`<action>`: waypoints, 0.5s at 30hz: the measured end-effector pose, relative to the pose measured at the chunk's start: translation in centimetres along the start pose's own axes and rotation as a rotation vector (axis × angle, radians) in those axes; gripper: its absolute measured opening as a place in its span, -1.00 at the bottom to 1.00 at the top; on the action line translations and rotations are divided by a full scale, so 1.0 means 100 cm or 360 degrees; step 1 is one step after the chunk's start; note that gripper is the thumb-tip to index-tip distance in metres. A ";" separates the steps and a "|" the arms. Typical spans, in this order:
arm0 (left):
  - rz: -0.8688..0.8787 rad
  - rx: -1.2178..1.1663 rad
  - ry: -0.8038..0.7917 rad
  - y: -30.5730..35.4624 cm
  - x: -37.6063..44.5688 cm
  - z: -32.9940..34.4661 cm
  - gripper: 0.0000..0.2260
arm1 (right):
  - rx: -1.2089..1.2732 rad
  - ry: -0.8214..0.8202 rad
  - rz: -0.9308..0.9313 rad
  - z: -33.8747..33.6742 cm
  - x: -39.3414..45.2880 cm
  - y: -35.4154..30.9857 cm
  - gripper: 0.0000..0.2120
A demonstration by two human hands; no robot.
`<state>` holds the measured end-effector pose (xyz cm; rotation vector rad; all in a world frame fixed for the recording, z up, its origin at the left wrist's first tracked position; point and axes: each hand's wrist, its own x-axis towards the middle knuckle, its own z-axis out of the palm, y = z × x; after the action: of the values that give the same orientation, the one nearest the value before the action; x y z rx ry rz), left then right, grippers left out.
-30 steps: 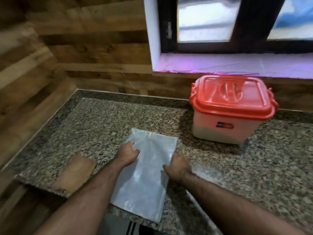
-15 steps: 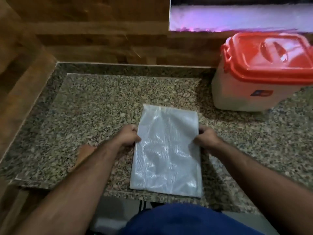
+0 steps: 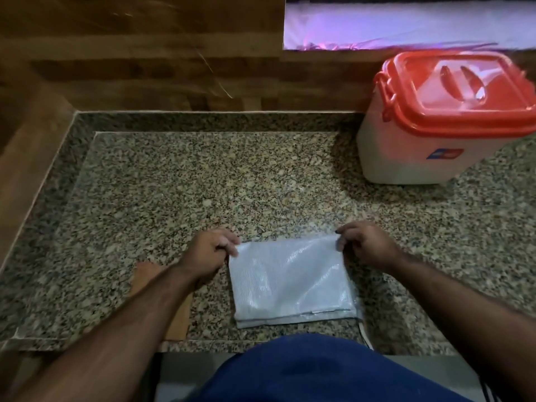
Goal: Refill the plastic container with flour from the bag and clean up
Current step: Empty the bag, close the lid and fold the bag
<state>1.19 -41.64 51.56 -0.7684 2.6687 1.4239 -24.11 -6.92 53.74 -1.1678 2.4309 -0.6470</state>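
Flour container (image 3: 443, 120) is standing at the counter's (image 3: 174, 184) far right, red lid (image 3: 461, 91) seated, well apart from the hands. Bag (image 3: 290, 280) is lying flat and empty-looking near the front edge, folded over on itself; judged, clean-up is in hand and the next move calls for pressing the fold down. Left hand (image 3: 208, 253) is pinching the bag's upper left corner; right hand (image 3: 365, 248) is pinching the upper right corner, fingers curled closed.

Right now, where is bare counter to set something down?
Widest bare patch: granite counter between the back wall, the container and the hands. More lies right of the right hand. Crowded: the near edge, with the folded bag pinched by both hands (left).
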 end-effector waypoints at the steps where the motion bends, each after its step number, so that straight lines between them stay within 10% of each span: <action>1: 0.0036 0.0048 -0.0011 -0.003 -0.001 0.000 -0.57 | -0.0134 -0.0036 -0.0018 0.001 0.000 -0.002 -0.62; 6: 0.0233 0.0263 0.0031 0.023 0.014 0.006 -0.82 | -0.0475 -0.0056 -0.0015 0.007 0.002 -0.015 -0.68; 15: 0.0104 0.1025 -0.0571 0.107 0.047 0.079 -0.65 | -0.0619 -0.0143 0.0200 0.014 -0.007 -0.039 -0.76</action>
<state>-9.16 -32.42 54.07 -0.3285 2.6150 0.5518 -20.53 -8.91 54.81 -1.1387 2.5965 -0.0809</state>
